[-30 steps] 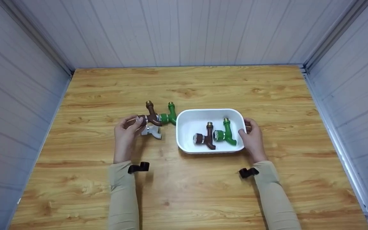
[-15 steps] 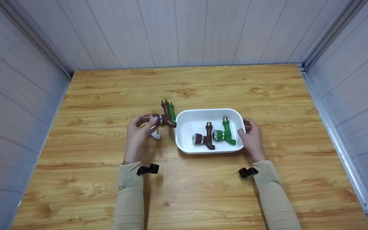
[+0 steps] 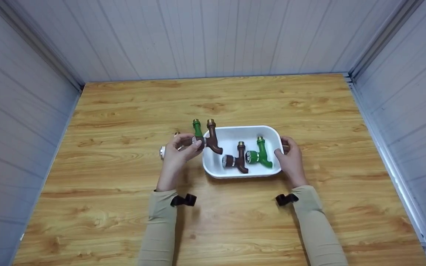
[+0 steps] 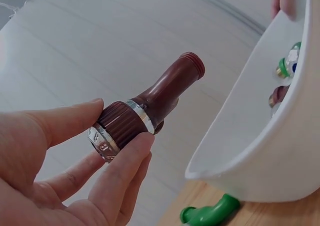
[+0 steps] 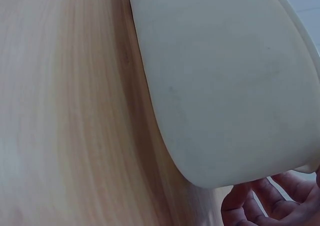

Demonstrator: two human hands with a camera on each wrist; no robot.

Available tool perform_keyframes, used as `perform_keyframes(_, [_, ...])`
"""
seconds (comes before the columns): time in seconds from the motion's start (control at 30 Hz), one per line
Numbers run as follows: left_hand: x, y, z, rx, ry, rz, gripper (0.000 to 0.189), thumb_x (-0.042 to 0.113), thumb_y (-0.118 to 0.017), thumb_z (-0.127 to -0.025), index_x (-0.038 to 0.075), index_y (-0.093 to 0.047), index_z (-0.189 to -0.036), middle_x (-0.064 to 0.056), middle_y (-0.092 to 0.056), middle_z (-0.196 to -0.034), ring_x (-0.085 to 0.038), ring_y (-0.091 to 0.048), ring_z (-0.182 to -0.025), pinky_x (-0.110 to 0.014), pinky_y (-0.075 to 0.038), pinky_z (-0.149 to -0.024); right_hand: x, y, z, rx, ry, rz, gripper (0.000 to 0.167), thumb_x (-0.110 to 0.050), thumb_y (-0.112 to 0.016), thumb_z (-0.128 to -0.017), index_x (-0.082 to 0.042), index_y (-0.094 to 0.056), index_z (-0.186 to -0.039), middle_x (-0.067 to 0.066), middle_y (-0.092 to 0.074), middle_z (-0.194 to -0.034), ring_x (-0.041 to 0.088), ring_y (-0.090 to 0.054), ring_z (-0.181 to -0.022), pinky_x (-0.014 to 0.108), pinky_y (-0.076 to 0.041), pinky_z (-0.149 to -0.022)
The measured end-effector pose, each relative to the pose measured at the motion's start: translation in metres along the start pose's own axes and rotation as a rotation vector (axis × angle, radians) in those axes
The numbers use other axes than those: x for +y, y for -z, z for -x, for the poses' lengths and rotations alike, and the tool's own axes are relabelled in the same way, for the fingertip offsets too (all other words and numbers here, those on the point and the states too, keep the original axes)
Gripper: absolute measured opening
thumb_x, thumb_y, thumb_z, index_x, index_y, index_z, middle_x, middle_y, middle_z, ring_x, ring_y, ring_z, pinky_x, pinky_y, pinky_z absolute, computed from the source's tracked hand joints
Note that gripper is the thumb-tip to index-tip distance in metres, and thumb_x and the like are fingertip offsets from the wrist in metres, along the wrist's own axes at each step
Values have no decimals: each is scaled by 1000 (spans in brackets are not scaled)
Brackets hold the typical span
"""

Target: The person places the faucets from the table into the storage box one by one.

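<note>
Left hand (image 3: 178, 157) is pinching the brown tap (image 3: 213, 139) by its knob above the left rim of the white tub (image 3: 212, 167), right hand (image 3: 291, 158) is gripping the tub's right end; best bet is carrying the spout high, clear of the rim and of the second brown tap (image 3: 241, 161) and green tap (image 3: 262, 152) lying inside. Leftward, toward the worktop's (image 3: 231, 229) left edge, another green tap (image 3: 197, 128) and a mostly hidden white piece (image 3: 162, 152) are lying; panelled walls (image 3: 220, 40) are bounding its far, left and right edges.
</note>
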State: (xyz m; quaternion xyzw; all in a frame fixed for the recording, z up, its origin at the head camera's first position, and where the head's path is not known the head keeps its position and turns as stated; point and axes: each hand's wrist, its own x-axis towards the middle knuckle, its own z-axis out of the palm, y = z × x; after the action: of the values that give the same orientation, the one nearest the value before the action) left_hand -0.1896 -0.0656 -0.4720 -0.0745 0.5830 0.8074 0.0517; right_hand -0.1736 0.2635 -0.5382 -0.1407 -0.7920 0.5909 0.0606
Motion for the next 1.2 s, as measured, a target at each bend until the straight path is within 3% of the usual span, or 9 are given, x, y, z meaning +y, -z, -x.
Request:
perform_keyframes(0.33, [-11,-18,5,-65,22,-38,33,-3,-76,-78,-4,-61,-106,-20,-57,-104,-26,-63,-86,-39,-57,-80,0,0,1,15,41,-10,43,8,-55,-83,7,-52,-126,22,-57,-115,31,-56,-101,27,-48,-81])
perform_keyframes(0.67, [-23,-38,8,-127,44,-42,30,-8,-74,-78,-6,-60,-104,-18,-57,-100,-24,-64,-83,-38,-57,-78,0,0,0,1,24,-20,42,8,-54,-86,7,-51,-128,23,-56,-117,32,-55,-103,30,-47,-85])
perform_keyframes(0.97, [-34,-51,10,-191,47,-55,31,-8,-75,-76,-8,-59,-103,-16,-59,-97,-22,-64,-79,-38,-57,-78,-38,2,19,-26,5,-34,44,11,-51,-85,13,-47,-129,31,-52,-120,41,-52,-108,28,-46,-84])
perform_keyframes(1.2, [-39,-54,10,-195,49,-119,31,-4,-77,-76,-5,-61,-102,-15,-59,-97,-21,-64,-77,-35,-58,-75,-39,1,21,-11,12,-8,43,10,-51,-86,13,-46,-128,31,-52,-121,41,-52,-108,27,-45,-84])
